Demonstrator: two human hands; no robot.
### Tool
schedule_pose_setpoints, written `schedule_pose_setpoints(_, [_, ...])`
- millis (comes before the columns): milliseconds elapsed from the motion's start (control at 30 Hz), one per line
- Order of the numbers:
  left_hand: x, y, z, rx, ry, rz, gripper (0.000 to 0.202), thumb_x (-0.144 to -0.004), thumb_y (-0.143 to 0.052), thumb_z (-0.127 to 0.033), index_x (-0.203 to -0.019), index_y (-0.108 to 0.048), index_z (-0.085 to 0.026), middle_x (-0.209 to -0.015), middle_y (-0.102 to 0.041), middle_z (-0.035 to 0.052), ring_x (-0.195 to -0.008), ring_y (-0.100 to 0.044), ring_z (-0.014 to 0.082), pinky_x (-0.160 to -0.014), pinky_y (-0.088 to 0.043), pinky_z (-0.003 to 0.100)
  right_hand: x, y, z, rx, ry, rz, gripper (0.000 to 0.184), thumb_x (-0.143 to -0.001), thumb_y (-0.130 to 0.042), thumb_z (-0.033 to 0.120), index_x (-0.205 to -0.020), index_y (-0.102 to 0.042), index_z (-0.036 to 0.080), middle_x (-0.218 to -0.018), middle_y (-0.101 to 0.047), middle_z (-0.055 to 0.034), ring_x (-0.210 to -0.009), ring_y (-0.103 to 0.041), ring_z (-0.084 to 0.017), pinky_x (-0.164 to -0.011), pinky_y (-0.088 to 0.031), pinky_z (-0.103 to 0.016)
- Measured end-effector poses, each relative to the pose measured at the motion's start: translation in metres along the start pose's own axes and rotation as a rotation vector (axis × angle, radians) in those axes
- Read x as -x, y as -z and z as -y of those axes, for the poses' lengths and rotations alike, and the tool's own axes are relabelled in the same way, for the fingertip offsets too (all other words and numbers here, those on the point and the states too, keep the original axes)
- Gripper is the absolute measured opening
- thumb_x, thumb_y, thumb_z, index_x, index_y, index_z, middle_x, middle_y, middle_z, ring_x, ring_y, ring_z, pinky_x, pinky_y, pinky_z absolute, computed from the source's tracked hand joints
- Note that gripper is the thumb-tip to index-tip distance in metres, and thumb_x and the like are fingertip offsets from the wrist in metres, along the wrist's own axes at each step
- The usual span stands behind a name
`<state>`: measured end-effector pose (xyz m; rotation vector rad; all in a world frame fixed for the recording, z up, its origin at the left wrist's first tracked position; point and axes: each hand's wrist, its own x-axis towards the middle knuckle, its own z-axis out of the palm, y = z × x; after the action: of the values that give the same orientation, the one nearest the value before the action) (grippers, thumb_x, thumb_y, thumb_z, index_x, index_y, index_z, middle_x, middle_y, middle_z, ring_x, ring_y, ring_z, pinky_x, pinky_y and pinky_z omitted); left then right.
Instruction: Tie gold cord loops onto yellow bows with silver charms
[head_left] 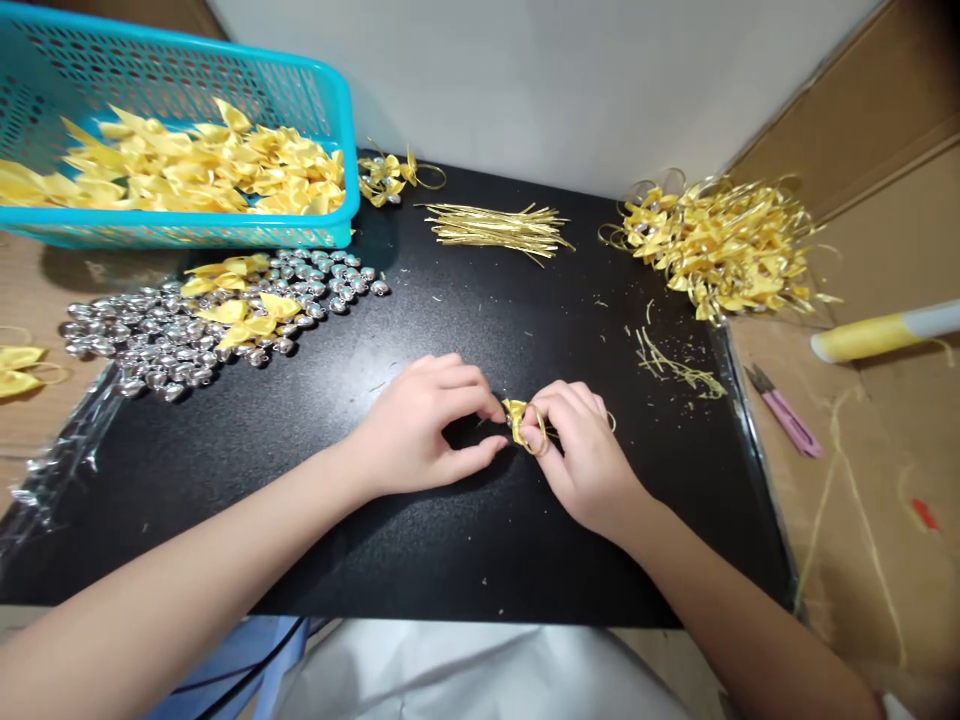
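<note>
My right hand (581, 450) pinches a small yellow ribbon bow (516, 420) that has a gold cord loop (538, 440) on it, low over the black tabletop. Part of the bow and cord is hidden behind my right fingers. Just left of the bow is my left hand (435, 420), thumb and forefinger apart. Its forefinger tip is right by the bow's left end, where a bit of silver shows; whether it touches I cannot tell. Silver bells (169, 340) lie loose at the left, with a few yellow bows (255, 318) on top of them.
A turquoise basket (341, 130) of yellow bows stands back left. Cut gold cords (495, 228) lie at the back, and finished-looking bows (720, 245) are heaped back right. Cord scraps (679, 365) lie below that heap. Pink thread snips (787, 412) rest beyond the right edge.
</note>
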<state>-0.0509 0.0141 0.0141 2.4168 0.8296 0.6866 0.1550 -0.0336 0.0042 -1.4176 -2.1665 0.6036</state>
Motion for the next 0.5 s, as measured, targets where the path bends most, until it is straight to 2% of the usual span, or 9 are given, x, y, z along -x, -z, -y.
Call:
schedule_pose_setpoints(133, [-0.0005,-0.0021,-0.0016,0.04,0.019,0.055,0.012,-0.087,-0.063,-0.025,-0.086,-0.069,-0.015,-0.081,-0.071,0.0048,-0.078,-0.062,0.0184,-0.073,-0.045,0.031,0.0014,-0.0009,0.0009,-0.021,0.041,-0.031,0.013,-0.093,-0.05,0.017,-0.081,-0.051,0.02,-0.088,-0.062,-0.003,-0.083,-0.051,-0.018,-0.076,-0.034,-0.033])
schedule_pose_setpoints(333, [-0.0002,-0.0084,-0.0014,0.064,0.02,0.051,0.015,-0.091,-0.059,-0.024,-0.084,-0.069,-0.016,-0.08,-0.07,0.0043,-0.075,-0.061,0.0172,-0.072,-0.045,0.03,0.0016,-0.0004,0.0023,-0.055,0.054,-0.049,0.014,-0.092,-0.049,0.013,-0.081,-0.051,0.021,-0.086,-0.065,-0.0019,-0.084,-0.053,-0.018,-0.076,-0.035,-0.033])
schedule_pose_setpoints(500, [0.0,-0.0032,-0.002,0.092,0.023,0.061,0.013,-0.092,-0.057,-0.02,-0.086,-0.069,-0.017,-0.08,-0.073,0.0021,-0.074,-0.062,0.0154,-0.074,-0.044,0.029,0.0014,-0.0001,0.0005,-0.11,0.041,-0.054,0.014,-0.093,-0.051,0.017,-0.079,-0.051,0.021,-0.08,-0.065,-0.0011,-0.077,-0.056,-0.017,-0.072,-0.039,-0.031])
